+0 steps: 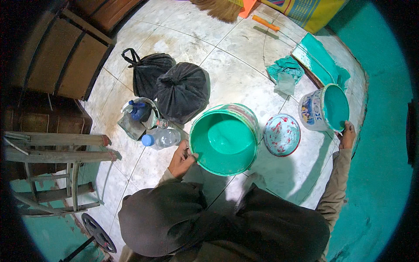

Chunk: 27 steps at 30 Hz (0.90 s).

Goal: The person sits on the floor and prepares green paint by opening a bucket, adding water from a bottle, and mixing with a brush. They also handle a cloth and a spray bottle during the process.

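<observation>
My left hand (pixel 182 160) pinches the lower left rim of a large paint bucket (pixel 201 146), which tilts so its mouth faces me. Teal-green paint (pixel 232 135) pools inside it and coats its walls. Over at the right, my right hand (pixel 348 136) is closed on the rim of a smaller white paint pail (pixel 311 112), also tilted and green inside. Between the two containers lies a round lid (pixel 282 134), pale blue with red smears. A clear plastic bottle (pixel 169 138) with a blue cap rests on its side near my left hand.
Two tied black bags (pixel 185 89) stand beyond the bottle, beside a container (pixel 133 124) of odds and ends. A paint tray (pixel 321 59), an orange-handled roller (pixel 265 23) and crumpled green cloth (pixel 286 70) lie far right. Wooden furniture (pixel 61 148) stands left; a green wall (pixel 384 131) bounds the right.
</observation>
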Each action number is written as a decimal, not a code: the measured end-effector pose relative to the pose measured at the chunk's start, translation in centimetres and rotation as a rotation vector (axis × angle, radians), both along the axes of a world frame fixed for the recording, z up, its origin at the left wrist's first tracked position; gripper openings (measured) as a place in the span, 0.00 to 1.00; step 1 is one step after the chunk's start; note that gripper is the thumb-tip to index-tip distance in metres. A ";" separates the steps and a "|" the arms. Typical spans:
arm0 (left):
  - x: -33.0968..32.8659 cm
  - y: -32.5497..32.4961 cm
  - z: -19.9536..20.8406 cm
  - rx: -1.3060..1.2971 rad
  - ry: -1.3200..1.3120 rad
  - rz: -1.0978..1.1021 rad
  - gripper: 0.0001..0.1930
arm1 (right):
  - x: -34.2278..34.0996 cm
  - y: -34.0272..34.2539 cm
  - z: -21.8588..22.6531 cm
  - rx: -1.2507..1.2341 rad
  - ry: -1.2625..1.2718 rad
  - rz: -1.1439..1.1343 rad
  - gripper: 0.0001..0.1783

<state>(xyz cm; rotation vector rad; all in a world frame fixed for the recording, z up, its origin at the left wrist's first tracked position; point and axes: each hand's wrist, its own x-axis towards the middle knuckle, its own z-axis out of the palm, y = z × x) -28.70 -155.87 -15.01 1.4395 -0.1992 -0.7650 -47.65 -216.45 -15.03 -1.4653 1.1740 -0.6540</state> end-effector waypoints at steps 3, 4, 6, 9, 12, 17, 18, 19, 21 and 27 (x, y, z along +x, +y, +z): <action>0.3 -0.3 -0.1 -0.003 -0.037 -0.009 0.11 | -0.1 -0.1 0.0 0.011 -0.003 0.015 0.12; 0.6 -0.4 0.0 0.004 -0.067 -0.022 0.11 | -0.1 -0.4 -0.2 0.012 -0.003 0.020 0.12; 1.1 -1.8 0.7 -0.017 -0.070 -0.019 0.10 | -0.3 -0.9 -0.6 0.015 -0.004 0.029 0.12; 2.3 -4.0 1.6 0.071 -0.063 -0.071 0.10 | -0.1 -0.2 0.4 0.008 0.031 -0.001 0.13; 2.6 -4.7 2.2 0.067 -0.043 -0.074 0.09 | 0.0 -0.1 0.0 0.020 0.013 0.051 0.13; 2.0 -3.7 1.5 0.033 -0.036 -0.054 0.09 | 0.0 0.0 0.3 0.016 0.010 0.034 0.13; 1.7 -3.2 1.2 0.026 -0.044 -0.045 0.09 | 0.1 0.0 0.4 0.014 0.009 0.024 0.13; 1.5 -2.9 1.1 0.020 -0.050 -0.034 0.09 | 0.1 0.1 0.5 0.012 0.009 0.016 0.13; 1.3 -2.8 1.2 0.003 -0.041 -0.023 0.09 | 0.1 0.0 0.4 0.013 0.019 0.026 0.13; 2.4 -4.3 1.5 0.036 -0.088 -0.061 0.08 | -0.3 -0.3 0.2 0.011 0.013 0.015 0.13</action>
